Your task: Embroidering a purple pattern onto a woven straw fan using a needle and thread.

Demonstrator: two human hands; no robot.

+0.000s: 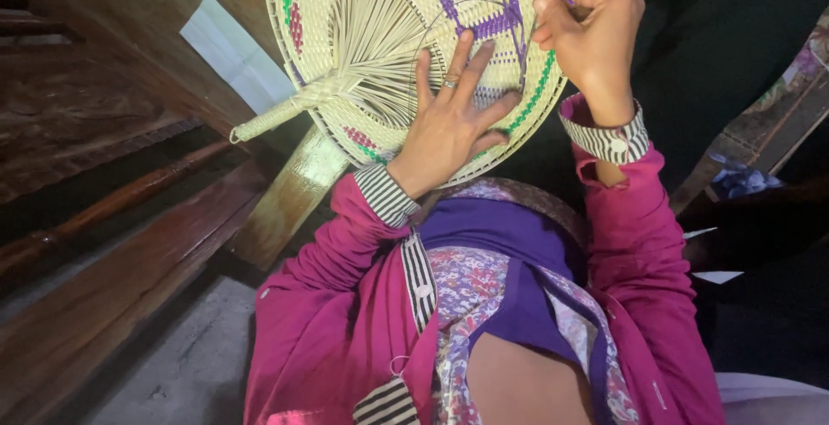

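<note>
A round woven straw fan (371,19) with purple, green and pink patterns rests on my lap, its short wrapped handle (276,116) pointing left. My left hand (449,118), a ring on one finger, lies flat on the fan's lower part with fingers spread, pressing it down. My right hand (591,32) is at the fan's upper right edge, its fingers pinched on a thin purple strand (518,23) that loops across the purple woven pattern. Both arms wear magenta sleeves with striped cuffs.
A wooden bench (112,278) and rail run along the left, with a slanted wooden post (289,196) beneath the fan. A white sheet (237,53) lies behind the fan at left. Grey concrete floor (190,364) shows below. Dark cloth (734,45) fills the upper right.
</note>
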